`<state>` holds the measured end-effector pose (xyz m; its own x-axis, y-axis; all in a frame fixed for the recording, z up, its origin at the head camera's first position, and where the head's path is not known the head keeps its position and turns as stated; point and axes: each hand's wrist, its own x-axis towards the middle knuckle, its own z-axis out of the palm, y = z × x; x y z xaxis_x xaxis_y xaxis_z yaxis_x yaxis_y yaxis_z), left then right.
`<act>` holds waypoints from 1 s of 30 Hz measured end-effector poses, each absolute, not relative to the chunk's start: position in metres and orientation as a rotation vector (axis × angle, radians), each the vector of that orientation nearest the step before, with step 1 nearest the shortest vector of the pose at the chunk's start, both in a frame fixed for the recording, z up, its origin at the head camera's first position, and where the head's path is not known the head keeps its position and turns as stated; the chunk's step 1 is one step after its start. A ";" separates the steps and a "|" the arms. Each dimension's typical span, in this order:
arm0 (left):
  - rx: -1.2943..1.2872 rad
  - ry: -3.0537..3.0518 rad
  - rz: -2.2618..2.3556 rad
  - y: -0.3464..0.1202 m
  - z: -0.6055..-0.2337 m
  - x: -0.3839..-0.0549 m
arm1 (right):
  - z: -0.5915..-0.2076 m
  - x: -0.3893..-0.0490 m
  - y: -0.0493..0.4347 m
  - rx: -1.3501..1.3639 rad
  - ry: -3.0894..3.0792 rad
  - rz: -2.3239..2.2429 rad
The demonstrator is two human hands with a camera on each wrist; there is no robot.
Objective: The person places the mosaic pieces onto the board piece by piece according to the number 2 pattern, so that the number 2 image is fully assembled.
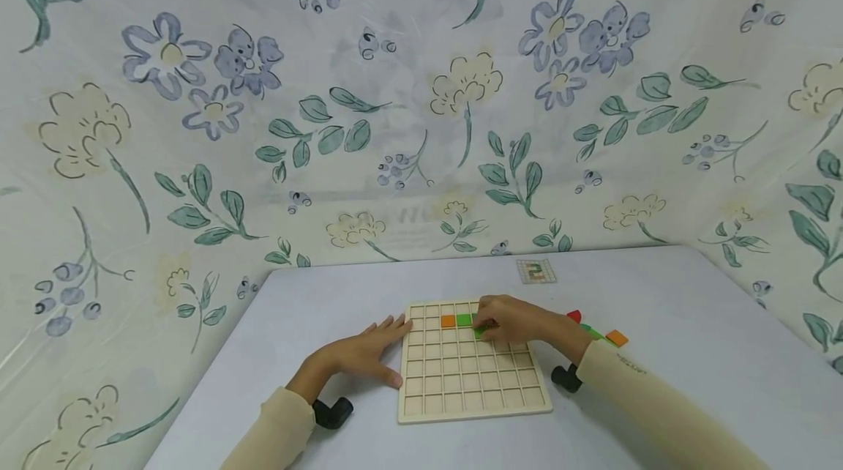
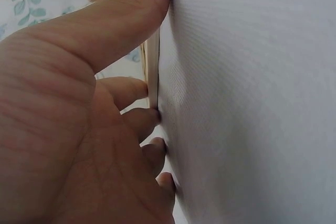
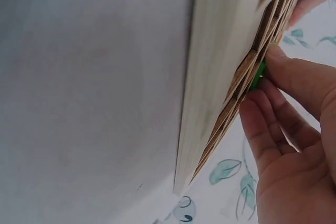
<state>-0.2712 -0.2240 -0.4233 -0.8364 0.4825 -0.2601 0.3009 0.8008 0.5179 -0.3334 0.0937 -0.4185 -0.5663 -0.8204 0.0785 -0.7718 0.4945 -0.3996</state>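
Observation:
A square wooden grid board [image 1: 431, 386] lies on the white table. In its upper rows sit an orange tile [image 1: 448, 321] and, beside it, a green tile [image 1: 464, 320]. My right hand [image 1: 503, 318] is over the board's upper right part, its thumb and fingers pinching a green tile [image 3: 257, 75] at the grid; the fingers hide part of it in the head view. Fingers spread, my left hand [image 1: 365, 351] rests on the table and touches the board's left edge, seen also in the left wrist view beside the board edge [image 2: 153, 69].
Right of the board, partly behind my right forearm, lie a red piece [image 1: 574, 316], a green piece [image 1: 596, 334] and an orange tile [image 1: 617, 338]. A small card with a coloured grid pattern [image 1: 536, 271] lies near the table's back edge. A floral sheet [image 1: 421, 162] hangs behind.

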 end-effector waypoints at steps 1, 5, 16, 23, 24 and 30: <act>0.593 2.607 0.661 -0.224 -0.423 -0.271 | -0.418 -0.333 0.093 -1.398 2.612 -0.600; 0.599 2.609 0.660 -0.225 -0.422 -0.271 | -0.418 -0.332 0.092 -1.383 2.625 -0.600; 0.604 2.600 0.668 -0.225 -0.423 -0.272 | -0.420 -0.333 0.092 -1.425 2.645 -0.563; 0.595 2.604 0.678 -0.225 -0.423 -0.272 | -0.417 -0.330 0.095 -1.425 2.604 -0.592; 0.594 2.605 0.677 -0.225 -0.423 -0.271 | -0.417 -0.330 0.096 -1.426 2.598 -0.600; 0.597 2.614 0.657 -0.225 -0.423 -0.270 | -0.414 -0.328 0.101 -1.445 2.632 -0.589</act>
<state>-0.2701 -0.2250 -0.4231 -0.8384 0.4829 -0.2527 0.3061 0.8008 0.5148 -0.3281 0.1006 -0.4139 -0.5512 -0.8269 0.1111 -0.7954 0.4806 -0.3692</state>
